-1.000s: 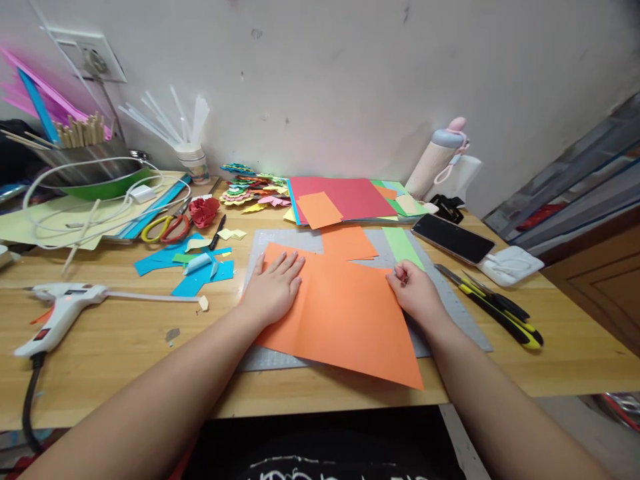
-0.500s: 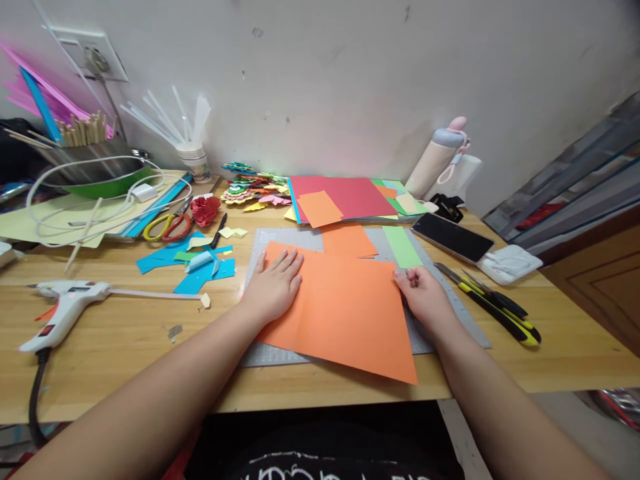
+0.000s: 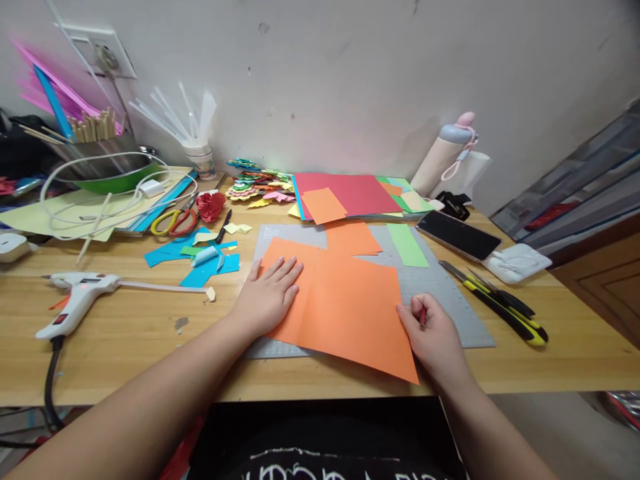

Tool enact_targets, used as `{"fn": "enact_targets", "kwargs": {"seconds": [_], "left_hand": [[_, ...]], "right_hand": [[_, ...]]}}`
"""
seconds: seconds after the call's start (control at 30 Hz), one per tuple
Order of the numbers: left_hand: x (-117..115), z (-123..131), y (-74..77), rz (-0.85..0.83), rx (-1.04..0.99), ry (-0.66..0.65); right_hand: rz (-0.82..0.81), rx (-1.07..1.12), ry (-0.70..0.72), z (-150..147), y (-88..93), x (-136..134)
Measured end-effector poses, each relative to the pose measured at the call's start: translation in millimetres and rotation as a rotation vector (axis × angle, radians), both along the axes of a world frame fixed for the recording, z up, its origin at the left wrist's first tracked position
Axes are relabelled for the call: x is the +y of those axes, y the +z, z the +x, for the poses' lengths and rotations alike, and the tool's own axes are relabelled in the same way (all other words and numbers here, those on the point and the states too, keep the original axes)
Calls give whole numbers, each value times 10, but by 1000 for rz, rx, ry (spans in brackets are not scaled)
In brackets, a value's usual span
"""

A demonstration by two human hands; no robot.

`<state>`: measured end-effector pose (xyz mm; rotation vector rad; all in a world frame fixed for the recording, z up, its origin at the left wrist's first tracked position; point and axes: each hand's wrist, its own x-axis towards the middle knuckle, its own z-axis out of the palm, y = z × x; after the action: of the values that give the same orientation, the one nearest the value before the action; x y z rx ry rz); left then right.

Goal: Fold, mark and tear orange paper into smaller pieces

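Note:
A large orange paper sheet [image 3: 345, 303] lies folded on a grey cutting mat [image 3: 440, 293] in the middle of the wooden table. My left hand [image 3: 270, 293] rests flat on the sheet's left part, fingers stretched out. My right hand [image 3: 433, 333] sits at the sheet's right edge, nearer the table front, with fingers closed in a pinch on a small thin red thing [image 3: 423, 315] that I cannot make out.
A white glue gun [image 3: 75, 303] lies at left. Blue paper scraps [image 3: 200, 260], scissors [image 3: 173, 221], a coloured paper stack [image 3: 350, 195], a green strip [image 3: 407, 245], a phone [image 3: 457, 235] and yellow-black utility knives [image 3: 500, 308] surround the mat. A bottle [image 3: 443, 155] leans on the wall.
My right hand slid from the sheet's far right corner down along its right edge toward me. The left hand stayed flat on the sheet. The camera shifted slightly.

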<state>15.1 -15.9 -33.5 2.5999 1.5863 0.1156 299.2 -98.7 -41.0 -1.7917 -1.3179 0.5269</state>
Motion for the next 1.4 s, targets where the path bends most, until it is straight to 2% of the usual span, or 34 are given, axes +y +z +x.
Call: {"fn": "enact_targets", "kwargs": {"seconds": [0.37, 0.57, 0.73, 0.93, 1.1, 1.27, 1.33, 1.4], "left_hand": [[2, -1, 8, 1, -4, -6], [-64, -37, 89, 19, -24, -6], [-199, -112, 114, -8, -25, 0], [-230, -152, 48, -66, -8, 2], [-216, -159, 33, -78, 0, -7], [-208, -168, 38, -68, -10, -24], [-199, -182, 80, -32, -18, 27], [-199, -200, 158, 38, -25, 166]], "right_hand": [[0, -15, -63, 52, -76, -116], [-85, 352, -26, 38, 7, -341], [-97, 156, -64, -88, 63, -603], [-72, 91, -4, -180, -52, -644], [-93, 41, 22, -162, -98, -698], [-92, 19, -69, -6, -54, -805], [-104, -13, -78, 86, -42, -862], [-84, -43, -102, 162, -27, -911]]}}
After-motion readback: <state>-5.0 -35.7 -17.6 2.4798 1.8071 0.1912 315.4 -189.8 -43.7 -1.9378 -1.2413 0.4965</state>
